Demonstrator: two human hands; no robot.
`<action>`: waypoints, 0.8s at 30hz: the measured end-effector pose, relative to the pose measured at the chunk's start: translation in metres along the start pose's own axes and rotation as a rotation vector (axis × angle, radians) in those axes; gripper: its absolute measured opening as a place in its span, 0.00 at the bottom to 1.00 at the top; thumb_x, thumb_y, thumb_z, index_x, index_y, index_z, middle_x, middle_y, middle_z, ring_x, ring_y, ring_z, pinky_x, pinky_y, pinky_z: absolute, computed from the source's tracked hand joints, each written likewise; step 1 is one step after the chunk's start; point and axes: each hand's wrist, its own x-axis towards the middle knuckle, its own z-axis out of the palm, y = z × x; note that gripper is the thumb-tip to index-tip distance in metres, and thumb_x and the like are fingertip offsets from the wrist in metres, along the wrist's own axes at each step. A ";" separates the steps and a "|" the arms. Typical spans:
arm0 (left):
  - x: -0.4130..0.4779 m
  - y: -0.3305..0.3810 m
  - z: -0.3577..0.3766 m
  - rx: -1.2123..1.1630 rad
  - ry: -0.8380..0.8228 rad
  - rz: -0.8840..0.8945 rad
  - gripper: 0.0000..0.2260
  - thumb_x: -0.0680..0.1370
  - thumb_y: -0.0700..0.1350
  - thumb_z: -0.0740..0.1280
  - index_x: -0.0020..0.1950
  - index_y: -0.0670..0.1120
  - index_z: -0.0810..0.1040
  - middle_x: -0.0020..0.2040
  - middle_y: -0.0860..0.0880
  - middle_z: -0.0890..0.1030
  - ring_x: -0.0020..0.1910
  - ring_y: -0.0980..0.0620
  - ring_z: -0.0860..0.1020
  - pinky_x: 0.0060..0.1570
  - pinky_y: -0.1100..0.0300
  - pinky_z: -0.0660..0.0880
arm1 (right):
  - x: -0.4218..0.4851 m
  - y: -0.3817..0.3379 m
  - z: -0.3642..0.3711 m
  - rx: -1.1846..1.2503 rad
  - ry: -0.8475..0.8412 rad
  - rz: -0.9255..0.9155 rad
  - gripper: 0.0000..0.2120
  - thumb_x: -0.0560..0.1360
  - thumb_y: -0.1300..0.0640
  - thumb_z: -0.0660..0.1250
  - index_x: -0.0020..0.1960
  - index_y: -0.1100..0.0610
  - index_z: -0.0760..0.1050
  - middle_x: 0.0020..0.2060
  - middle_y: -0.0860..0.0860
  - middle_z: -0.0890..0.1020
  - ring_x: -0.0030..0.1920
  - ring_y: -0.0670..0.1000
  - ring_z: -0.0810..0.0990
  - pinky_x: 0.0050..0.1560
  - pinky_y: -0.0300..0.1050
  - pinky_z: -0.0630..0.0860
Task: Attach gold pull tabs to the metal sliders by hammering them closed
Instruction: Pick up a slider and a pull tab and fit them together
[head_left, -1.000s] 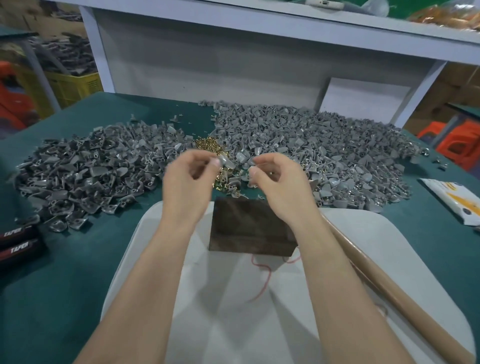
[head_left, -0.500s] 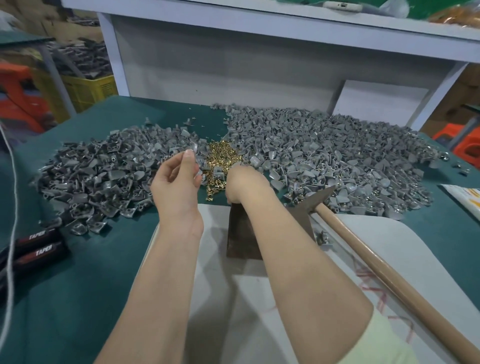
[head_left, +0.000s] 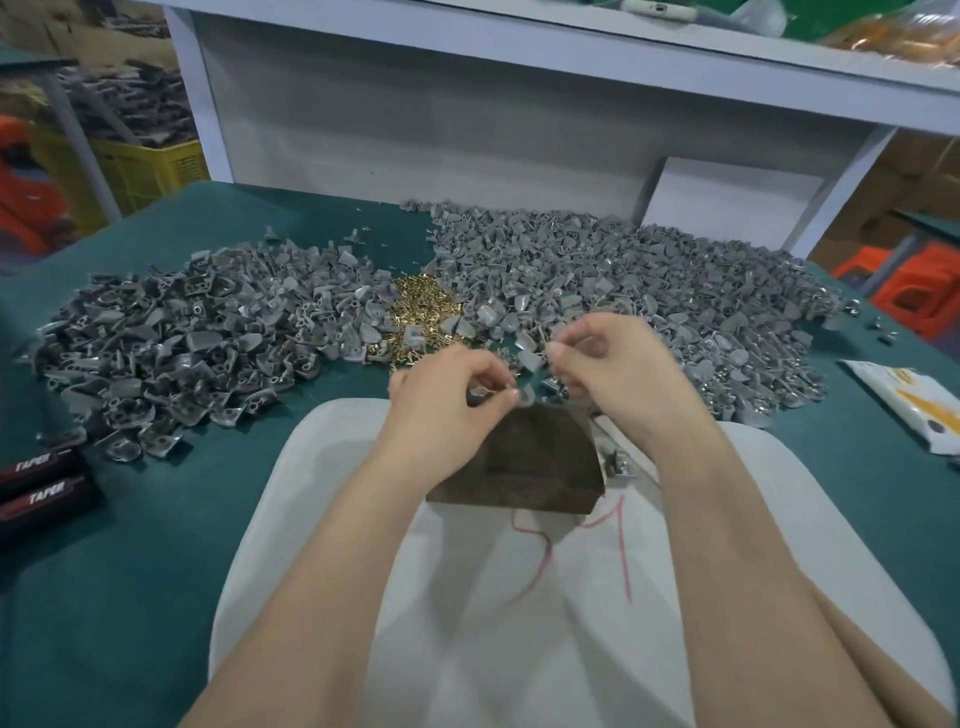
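Slider (head_left: 525, 395) pinched by left hand (head_left: 447, 395); right hand (head_left: 613, 364), back from gold tabs (head_left: 421, 306), curled, contents unclear; fitting likely next.

A table (head_left: 156, 597) draped in dark green cloth carries two broad heaps of grey metal sliders (head_left: 171, 358), a mound of gold pull tabs (head_left: 421, 312) between them, a white rounded board (head_left: 322, 467), two black boxes (head_left: 41, 478) and a white-and-yellow packet (head_left: 904, 400).

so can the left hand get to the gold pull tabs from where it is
Probably yes: the gold pull tabs lie just beyond the left hand with nothing in between, though its fingers are busy pinching a grey slider.
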 end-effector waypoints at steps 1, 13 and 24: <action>-0.001 0.001 0.001 0.095 -0.035 -0.012 0.04 0.75 0.51 0.68 0.42 0.58 0.76 0.47 0.56 0.78 0.54 0.53 0.75 0.61 0.49 0.67 | -0.006 0.006 0.000 0.050 -0.008 -0.008 0.05 0.76 0.62 0.66 0.41 0.57 0.77 0.36 0.54 0.82 0.35 0.48 0.79 0.41 0.42 0.79; -0.002 0.000 -0.001 0.132 -0.083 -0.037 0.06 0.74 0.50 0.68 0.40 0.59 0.73 0.51 0.53 0.76 0.57 0.52 0.72 0.61 0.52 0.64 | -0.010 0.030 0.025 -0.035 0.049 -0.154 0.12 0.73 0.63 0.69 0.37 0.47 0.76 0.35 0.46 0.81 0.38 0.47 0.79 0.47 0.39 0.76; -0.002 0.001 0.002 0.151 -0.078 -0.014 0.05 0.74 0.50 0.69 0.42 0.58 0.73 0.49 0.52 0.75 0.57 0.50 0.72 0.61 0.51 0.65 | -0.015 0.030 0.029 -0.170 0.051 -0.276 0.12 0.73 0.67 0.65 0.44 0.50 0.75 0.35 0.41 0.74 0.35 0.40 0.71 0.43 0.36 0.69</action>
